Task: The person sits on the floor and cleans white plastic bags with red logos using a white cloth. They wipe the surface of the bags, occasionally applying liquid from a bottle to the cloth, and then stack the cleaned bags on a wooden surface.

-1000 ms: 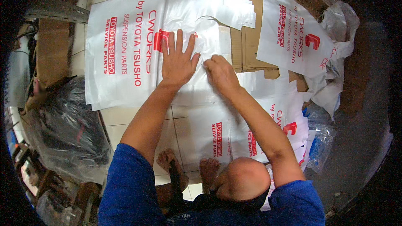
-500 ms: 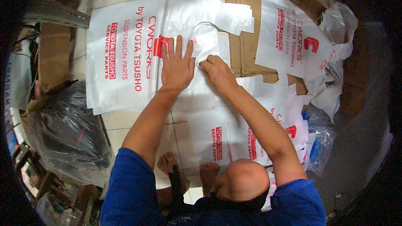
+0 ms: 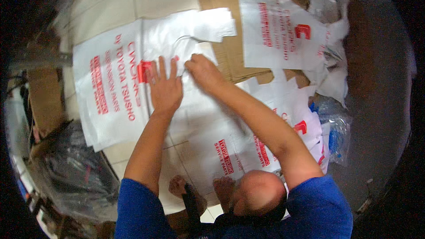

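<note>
- While tiles (image 3: 121, 6) spread at eleven o'clock past the far edge of the white sheet (image 3: 84, 93), cardboard (image 3: 228, 59) borders it at twelve to one.
- The sheet lies at ten o'clock from the view's middle, its farthest end stepped, a curved edge crossing it beyond the hands.
- Left hand (image 3: 167, 92), ten o'clock: palm down on the sheet, fingers spread wide.
- Right hand (image 3: 204, 71), twelve o'clock: fingers bunched narrow just beside it; I cannot tell what they pinch.
- Smooth, glossy, red-printed film makes up the sheet; similar loose sheets (image 3: 206, 128) overlap at five, and another piece (image 3: 259, 55) lies at one.
- Crinkled clear plastic: a dark bundle (image 3: 75, 172) at eight, a bag (image 3: 338, 128) with something blue at three to four.
- Compared with half a second ago, everything sits turned counterclockwise and blurrier; the left hand stays beside the red mark.
</note>
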Demonstrator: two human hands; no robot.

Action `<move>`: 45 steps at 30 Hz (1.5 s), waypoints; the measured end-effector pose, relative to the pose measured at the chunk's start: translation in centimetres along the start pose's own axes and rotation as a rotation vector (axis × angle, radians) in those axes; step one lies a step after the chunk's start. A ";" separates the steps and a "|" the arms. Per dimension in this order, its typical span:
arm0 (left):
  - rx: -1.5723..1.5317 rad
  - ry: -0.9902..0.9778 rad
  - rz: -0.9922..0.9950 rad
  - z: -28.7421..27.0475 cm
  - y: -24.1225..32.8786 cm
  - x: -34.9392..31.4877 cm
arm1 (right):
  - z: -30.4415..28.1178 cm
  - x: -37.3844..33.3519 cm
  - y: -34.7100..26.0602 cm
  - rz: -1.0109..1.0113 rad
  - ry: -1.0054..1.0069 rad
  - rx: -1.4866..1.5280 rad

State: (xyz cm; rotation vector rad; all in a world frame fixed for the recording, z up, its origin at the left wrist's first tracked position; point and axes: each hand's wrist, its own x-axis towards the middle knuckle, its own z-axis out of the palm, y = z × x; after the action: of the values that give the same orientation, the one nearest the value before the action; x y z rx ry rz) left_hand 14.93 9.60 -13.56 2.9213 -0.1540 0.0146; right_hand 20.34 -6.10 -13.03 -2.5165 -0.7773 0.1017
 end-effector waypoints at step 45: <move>-0.411 0.051 0.015 0.9 20.6 7.7 | -19.3 -18.0 17.7 0.764 1.109 1.356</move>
State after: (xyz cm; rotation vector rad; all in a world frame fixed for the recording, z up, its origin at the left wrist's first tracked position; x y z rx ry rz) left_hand 20.48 -11.38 -9.88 2.5077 -0.1500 0.0528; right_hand 18.38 -37.08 -6.06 -1.0697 0.5939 -0.3630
